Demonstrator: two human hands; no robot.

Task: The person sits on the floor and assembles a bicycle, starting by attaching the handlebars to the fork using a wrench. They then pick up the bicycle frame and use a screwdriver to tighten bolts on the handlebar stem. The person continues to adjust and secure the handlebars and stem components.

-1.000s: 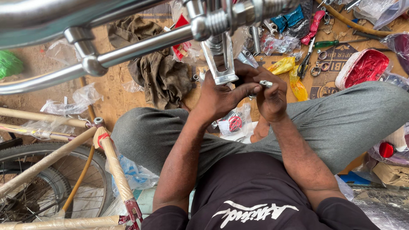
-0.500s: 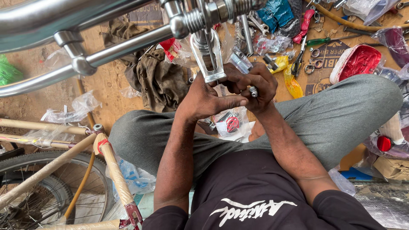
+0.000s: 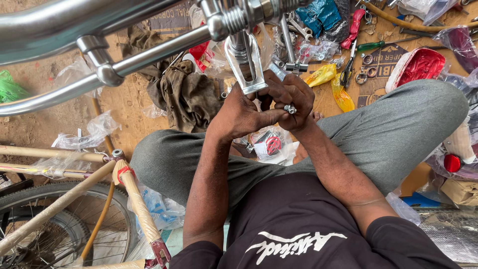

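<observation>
A chrome bicycle part with tubes (image 3: 149, 47) and a threaded axle crosses the top, with a shiny slotted bracket (image 3: 247, 62) hanging from it. My left hand (image 3: 244, 112) grips just below that bracket. My right hand (image 3: 294, 102) is clasped against the left and pinches a small metal bolt with a nut (image 3: 289, 108) between its fingers. Both hands are held above my crossed legs in grey trousers (image 3: 398, 129).
A brown rag (image 3: 186, 94) lies on the dirt floor. Wrenches, pliers (image 3: 348, 69), yellow packets (image 3: 323, 74) and a red part in plastic (image 3: 418, 67) are spread at the upper right. A wrapped beige bicycle frame (image 3: 134, 199) and wheel (image 3: 45, 234) stand at the lower left.
Both hands have risen closer to the hanging bracket and drawn together. The right hand now holds the small bolt lower, against the left thumb.
</observation>
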